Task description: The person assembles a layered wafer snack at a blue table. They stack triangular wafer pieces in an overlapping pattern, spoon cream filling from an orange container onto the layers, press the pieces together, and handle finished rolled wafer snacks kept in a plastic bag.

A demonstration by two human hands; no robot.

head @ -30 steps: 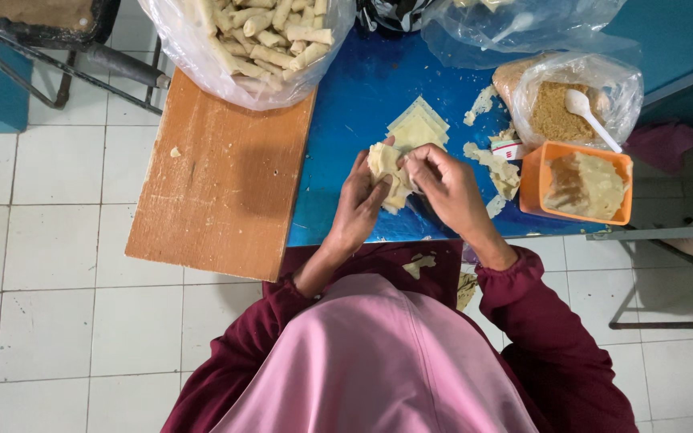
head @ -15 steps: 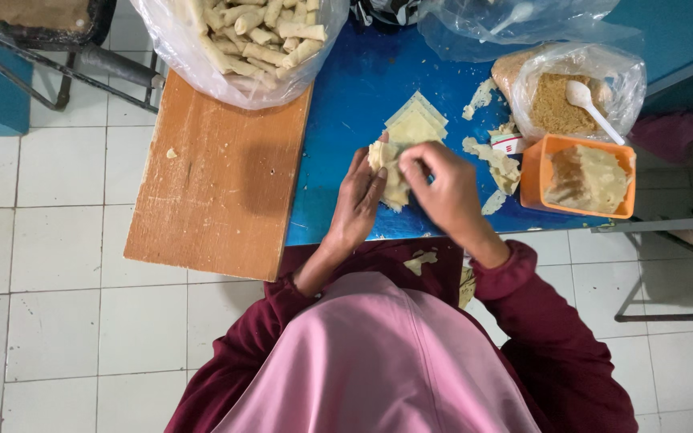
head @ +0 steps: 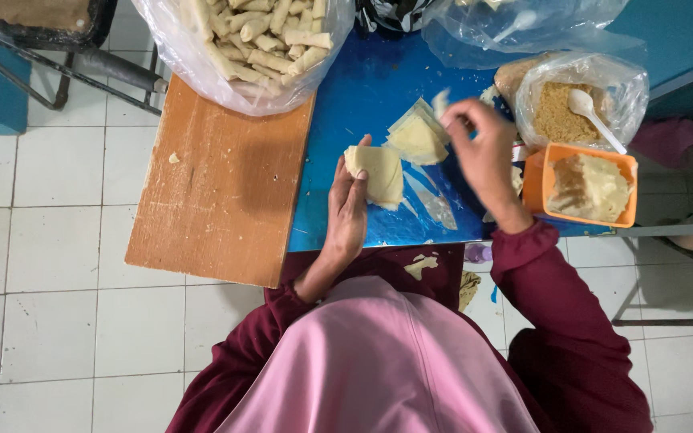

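My left hand holds a pale, soft pastry sheet over the blue table, fingers curled under it. My right hand is lifted above the table to the right, fingers pinched near a small scrap of the same wrapper. Between the hands lies a stack of pale wrapper sheets. Both arms wear dark red sleeves.
A clear bag of rolled pastries sits at the top, resting on a wooden board. To the right stand an orange tub of pale filling and a bag of brown crumbs with a white spoon. White tiled floor lies to the left.
The hands were together over one wrapper; now the right hand has moved away up and right, and the left hand alone keeps the sheet.
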